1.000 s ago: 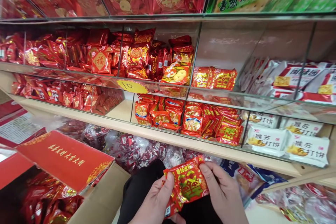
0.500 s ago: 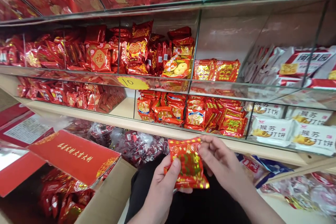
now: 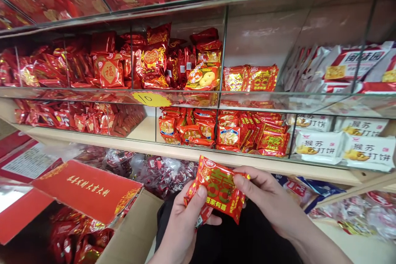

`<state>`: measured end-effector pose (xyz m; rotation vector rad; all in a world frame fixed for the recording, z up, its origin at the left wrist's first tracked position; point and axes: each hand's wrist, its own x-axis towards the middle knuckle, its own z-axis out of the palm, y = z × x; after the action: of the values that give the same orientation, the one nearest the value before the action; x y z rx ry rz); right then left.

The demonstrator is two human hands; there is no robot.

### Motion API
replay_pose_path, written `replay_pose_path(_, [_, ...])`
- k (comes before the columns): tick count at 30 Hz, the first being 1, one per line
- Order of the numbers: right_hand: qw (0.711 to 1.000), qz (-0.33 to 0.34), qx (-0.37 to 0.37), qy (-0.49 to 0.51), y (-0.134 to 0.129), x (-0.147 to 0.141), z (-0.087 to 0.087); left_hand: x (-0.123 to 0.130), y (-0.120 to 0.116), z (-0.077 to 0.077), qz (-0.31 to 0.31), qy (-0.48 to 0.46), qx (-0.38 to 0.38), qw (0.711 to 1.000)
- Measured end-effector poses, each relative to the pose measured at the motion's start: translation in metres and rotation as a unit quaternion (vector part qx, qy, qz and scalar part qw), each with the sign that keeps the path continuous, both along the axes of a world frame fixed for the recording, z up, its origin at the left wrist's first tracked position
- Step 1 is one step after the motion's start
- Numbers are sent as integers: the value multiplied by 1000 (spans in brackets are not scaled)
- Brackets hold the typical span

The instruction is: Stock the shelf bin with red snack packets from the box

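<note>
Over my lap, both hands hold a red snack packet (image 3: 218, 189) with gold characters and green-gold print, tilted with its right side lower. My left hand (image 3: 185, 218) grips its left side, thumb on top and fingers beneath. At the right upper edge, my right hand (image 3: 262, 194) pinches it between thumb and fingers. Under its lower left part shows a bit of another red and white wrapper (image 3: 204, 215), also in my left hand; most of it is hidden. Matching packets (image 3: 262, 78) stand on the middle shelf ahead.
An open cardboard box (image 3: 133, 225) with a red flap holds red packets at lower left. Glass-fronted shelves (image 3: 179, 148) carry red packets and white biscuit packs (image 3: 318, 146). A yellow price tag (image 3: 151, 98) hangs centrally. Bagged goods (image 3: 167, 171) lie below.
The packet has turned clockwise in my hands, and its face shows more clearly. Part of another wrapper now shows beneath it. The view has shifted slightly.
</note>
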<state>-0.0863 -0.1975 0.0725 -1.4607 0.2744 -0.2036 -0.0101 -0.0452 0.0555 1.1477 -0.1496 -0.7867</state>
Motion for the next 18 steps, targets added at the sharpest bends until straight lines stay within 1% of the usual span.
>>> replay_pose_path(2, [999,-33,-16,-11,3,2,0,-2,1,-1,-15,8,7,1000])
replay_pose_path(5, [998,-40,-47,0,3,4,3,-4,2,-3,-33,4,8,999])
replay_pose_path(10, [989,-32,-141,17,-2,8,16,-13,-3,-6,0,51,-6,999])
replay_pose_path(15, [968,-23,-249,11,-6,12,26,-24,-9,-8,32,78,32,996])
replay_pose_path(18, [964,-18,-265,-4,-8,14,28,-27,-10,-9,56,83,43,994])
